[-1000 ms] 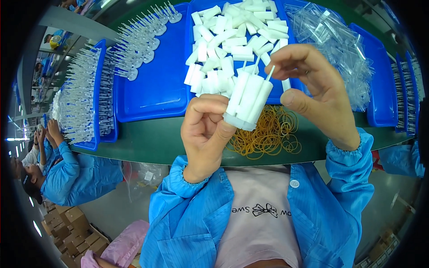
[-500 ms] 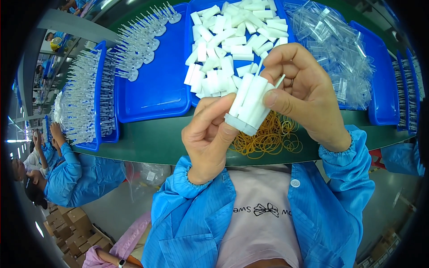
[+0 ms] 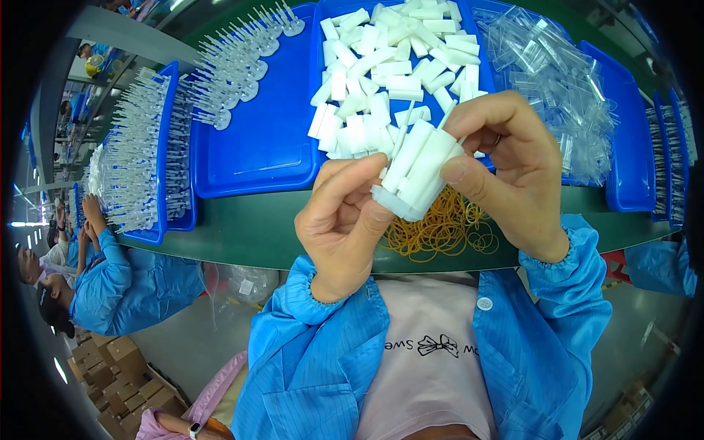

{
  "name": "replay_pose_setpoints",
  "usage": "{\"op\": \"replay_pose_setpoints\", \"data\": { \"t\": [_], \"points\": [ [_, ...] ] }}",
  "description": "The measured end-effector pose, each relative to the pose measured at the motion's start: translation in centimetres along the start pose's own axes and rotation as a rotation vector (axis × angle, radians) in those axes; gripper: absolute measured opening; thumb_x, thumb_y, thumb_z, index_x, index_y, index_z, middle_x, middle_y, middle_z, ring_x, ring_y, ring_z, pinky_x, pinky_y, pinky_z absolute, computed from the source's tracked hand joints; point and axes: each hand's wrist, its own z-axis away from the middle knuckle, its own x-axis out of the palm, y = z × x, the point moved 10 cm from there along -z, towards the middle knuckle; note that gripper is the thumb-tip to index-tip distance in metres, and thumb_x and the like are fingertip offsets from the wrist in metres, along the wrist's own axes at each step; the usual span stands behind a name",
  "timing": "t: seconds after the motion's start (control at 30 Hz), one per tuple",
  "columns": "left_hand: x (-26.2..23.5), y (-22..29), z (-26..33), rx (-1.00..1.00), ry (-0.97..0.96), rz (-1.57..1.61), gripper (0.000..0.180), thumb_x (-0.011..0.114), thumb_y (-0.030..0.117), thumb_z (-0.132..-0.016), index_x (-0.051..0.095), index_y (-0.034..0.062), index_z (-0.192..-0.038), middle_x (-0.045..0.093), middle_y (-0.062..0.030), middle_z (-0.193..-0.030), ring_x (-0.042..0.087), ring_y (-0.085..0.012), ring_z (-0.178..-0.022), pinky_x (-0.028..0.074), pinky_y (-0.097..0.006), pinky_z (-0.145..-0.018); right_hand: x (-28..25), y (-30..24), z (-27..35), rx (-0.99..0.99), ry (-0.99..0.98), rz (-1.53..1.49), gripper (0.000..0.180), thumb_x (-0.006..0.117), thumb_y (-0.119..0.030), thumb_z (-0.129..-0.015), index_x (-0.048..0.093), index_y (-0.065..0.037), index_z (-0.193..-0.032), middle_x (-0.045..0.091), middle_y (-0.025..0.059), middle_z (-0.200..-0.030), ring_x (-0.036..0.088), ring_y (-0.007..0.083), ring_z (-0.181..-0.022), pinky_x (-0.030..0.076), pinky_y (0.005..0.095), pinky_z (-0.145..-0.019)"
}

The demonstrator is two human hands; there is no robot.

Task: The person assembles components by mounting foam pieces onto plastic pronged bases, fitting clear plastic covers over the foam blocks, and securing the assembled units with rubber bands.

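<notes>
Above the table's near edge I hold a white pronged plastic base [image 3: 400, 203] with white foam blocks [image 3: 422, 165] standing side by side on it. Thin pale prongs stick up past the foam. My left hand [image 3: 339, 227] is closed on the base and its lower left side, thumb in front. My right hand [image 3: 517, 165] pinches the upper right of the foam between thumb and bent fingers; part of that grip is hidden. Just below and behind the piece lies a heap of yellow-brown rubber bands [image 3: 447, 233].
A blue tray of loose white foam blocks [image 3: 389, 67] stands ahead. Left of it, another blue tray [image 3: 253, 158] has several pronged bases [image 3: 233, 77] at its far side, beside a densely filled rack [image 3: 139, 161]. Clear plastic pieces [image 3: 557, 95] pile up at right. Co-workers [image 3: 110, 282] sit at left.
The foam piece has turned slightly in my hands, so its prongs show at different places. My right hand has shifted a little lower, still gripping the foam.
</notes>
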Motion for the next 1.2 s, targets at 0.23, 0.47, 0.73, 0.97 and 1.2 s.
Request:
{"op": "replay_pose_setpoints", "data": {
  "t": [0.23, 0.47, 0.73, 0.97, 1.2],
  "points": [
    [-0.1, 0.0, 0.1, -0.004, 0.005, 0.000, 0.034, 0.065, 0.000, -0.081, 0.055, -0.0049, -0.114, 0.053, -0.0111, -0.109, 0.059, -0.0163, -0.095, 0.050, -0.026, -0.081, 0.4, 0.2, 0.1, 0.024, -0.031, -0.053, 0.024, 0.069, -0.009, -0.079, 0.054, -0.002, -0.098, 0.055, 0.0071, -0.098, 0.052, 0.0106, -0.086, 0.043, 0.0237, -0.076],
    [-0.3, -0.2, -0.1, 0.011, -0.017, 0.091, 0.027, 0.064, 0.003, -0.083, 0.054, -0.0040, -0.106, 0.053, -0.0109, -0.107, 0.058, -0.0166, -0.096, 0.048, -0.028, -0.082, 0.6, 0.6, 0.3, 0.060, -0.002, -0.189, 0.034, 0.071, -0.013, -0.078, 0.051, -0.002, -0.103, 0.054, 0.0075, -0.102, 0.052, 0.0107, -0.085, 0.043, 0.0240, -0.077],
    [-0.9, -1.0, 0.0, -0.091, 0.110, 0.050, 0.027, 0.062, 0.021, -0.086, 0.048, 0.0042, -0.103, 0.055, -0.0067, -0.105, 0.057, -0.0145, -0.089, 0.049, -0.028, -0.072, 1.0, -0.7, 1.3, 0.014, -0.014, 0.045, 0.043, 0.067, -0.018, -0.082, 0.051, 0.002, -0.116, 0.051, 0.0123, -0.115, 0.053, 0.0117, -0.084, 0.044, 0.0251, -0.077],
    [-1.8, -1.4, -0.1, -0.079, 0.122, 0.018, 0.025, 0.059, 0.019, -0.089, 0.048, 0.0040, -0.104, 0.056, -0.0081, -0.106, 0.058, -0.0177, -0.087, 0.050, -0.033, -0.075, 0.5, -0.5, 0.4, 0.051, -0.021, 0.022, 0.038, 0.063, -0.015, -0.084, 0.054, 0.002, -0.116, 0.051, 0.0133, -0.115, 0.054, 0.0127, -0.083, 0.045, 0.0258, -0.076],
    [-4.4, -1.0, -0.4, -0.066, 0.232, -0.034, 0.028, 0.058, 0.017, -0.089, 0.049, 0.0024, -0.111, 0.057, -0.0099, -0.103, 0.058, -0.0175, -0.087, 0.048, -0.032, -0.079, -3.3, 3.7, -1.2, 0.059, -0.137, 1.323, 0.030, 0.068, -0.013, -0.074, 0.055, -0.007, -0.100, 0.060, 0.0094, -0.073, 0.056, 0.0247, -0.071, 0.041, 0.0368, -0.063]
  ]
}}
